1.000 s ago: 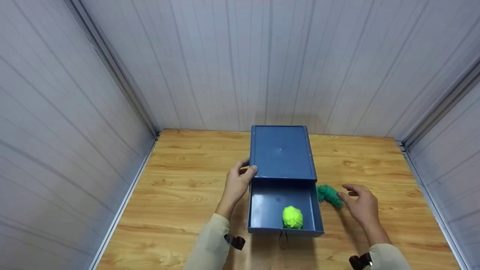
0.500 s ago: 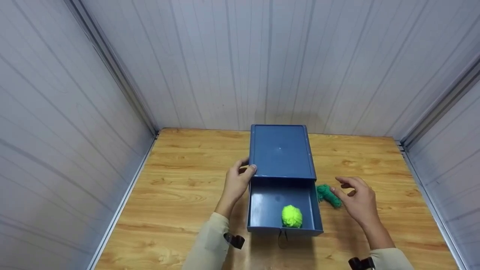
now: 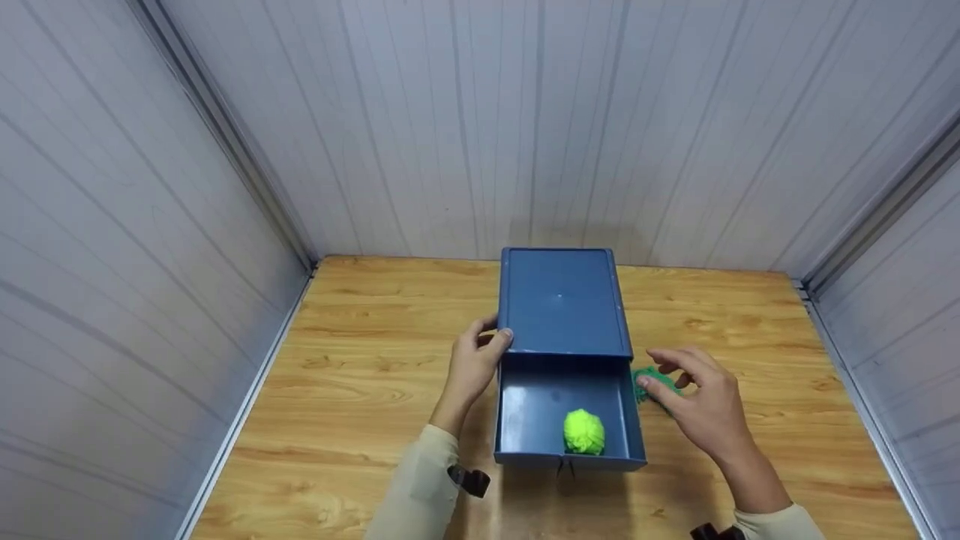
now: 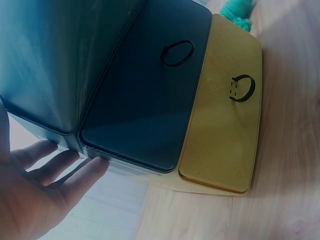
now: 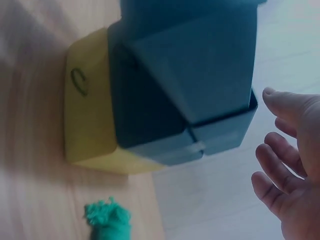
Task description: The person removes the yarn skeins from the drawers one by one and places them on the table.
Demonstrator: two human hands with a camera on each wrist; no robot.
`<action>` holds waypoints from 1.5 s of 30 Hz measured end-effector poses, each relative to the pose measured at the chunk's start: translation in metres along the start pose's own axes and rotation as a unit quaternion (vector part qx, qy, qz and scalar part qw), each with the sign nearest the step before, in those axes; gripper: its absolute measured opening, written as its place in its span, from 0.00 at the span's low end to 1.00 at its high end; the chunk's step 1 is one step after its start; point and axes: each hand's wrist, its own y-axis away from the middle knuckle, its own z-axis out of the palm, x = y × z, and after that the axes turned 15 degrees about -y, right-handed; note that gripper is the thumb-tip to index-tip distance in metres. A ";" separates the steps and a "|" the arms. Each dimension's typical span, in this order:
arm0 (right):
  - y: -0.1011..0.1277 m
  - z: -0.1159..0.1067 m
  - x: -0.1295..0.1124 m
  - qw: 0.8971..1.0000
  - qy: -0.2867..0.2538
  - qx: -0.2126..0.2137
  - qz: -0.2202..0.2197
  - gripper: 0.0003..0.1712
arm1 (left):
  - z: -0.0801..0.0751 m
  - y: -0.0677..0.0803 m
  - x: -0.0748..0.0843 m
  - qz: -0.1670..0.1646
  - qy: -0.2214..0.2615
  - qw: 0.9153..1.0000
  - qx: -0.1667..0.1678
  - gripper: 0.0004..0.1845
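A stack of drawers, blue above with a yellow bottom drawer [image 4: 225, 110], stands on the table. Its top drawer [image 3: 525, 420] is pulled out and holds a neon yellow ball [image 3: 584, 432] near the front wall. My left hand [image 3: 474, 367] rests against the left side of the blue drawer unit [image 3: 566, 300], thumb at the top edge and fingers extended along the side. A bundle of green yarn [image 5: 111, 220] lies on the table right of the stack. Over this yarn, overlapping it in the head view, my right hand [image 3: 705, 401] hovers with loosely bent fingers and nothing in them.
The middle blue drawer [image 4: 150, 90] is closed and has a black loop handle [image 4: 177, 53]; the yellow one has a similar loop [image 4: 244, 88]. A pale panelled wall [image 3: 480, 127] rises behind the wooden table [image 3: 360, 360], with side walls left and right.
My right hand has moved left, from beside the green yarn to over it, toward the open drawer. The left hand, the drawer stack and the neon ball stay put.
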 end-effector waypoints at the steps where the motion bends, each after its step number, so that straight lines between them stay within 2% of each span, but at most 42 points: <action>1: 0.000 0.001 -0.004 1.000 -0.002 -0.004 -0.005 0.21 | 0.000 0.000 0.000 0.001 0.000 1.000 0.000 0.28; 10: 0.000 0.010 -0.034 0.999 -0.011 -0.037 -0.011 0.20 | 0.000 -0.001 0.001 -0.004 0.001 1.000 0.001 0.29; 19: 0.005 0.024 -0.047 0.990 -0.058 -0.123 -0.021 0.18 | 0.001 -0.001 0.000 -0.002 -0.002 1.000 0.008 0.27; 23: 0.005 0.030 -0.051 0.985 -0.056 -0.161 -0.027 0.18 | 0.000 -0.001 0.000 0.003 -0.001 1.000 0.004 0.27; 28: 0.002 0.035 -0.055 0.974 -0.037 -0.222 -0.023 0.19 | 0.001 -0.001 0.000 0.007 -0.003 1.000 0.006 0.27; 36: -0.004 0.040 -0.056 0.944 0.007 -0.329 0.003 0.17 | 0.001 -0.002 -0.001 0.008 -0.004 1.000 0.006 0.28; 40: -0.005 0.043 -0.055 0.935 0.019 -0.354 0.013 0.16 | 0.001 -0.001 -0.001 0.009 -0.001 1.000 0.008 0.28; 45: -0.005 0.047 -0.055 0.929 0.025 -0.370 0.019 0.17 | 0.002 -0.001 -0.001 0.008 -0.001 1.000 0.013 0.27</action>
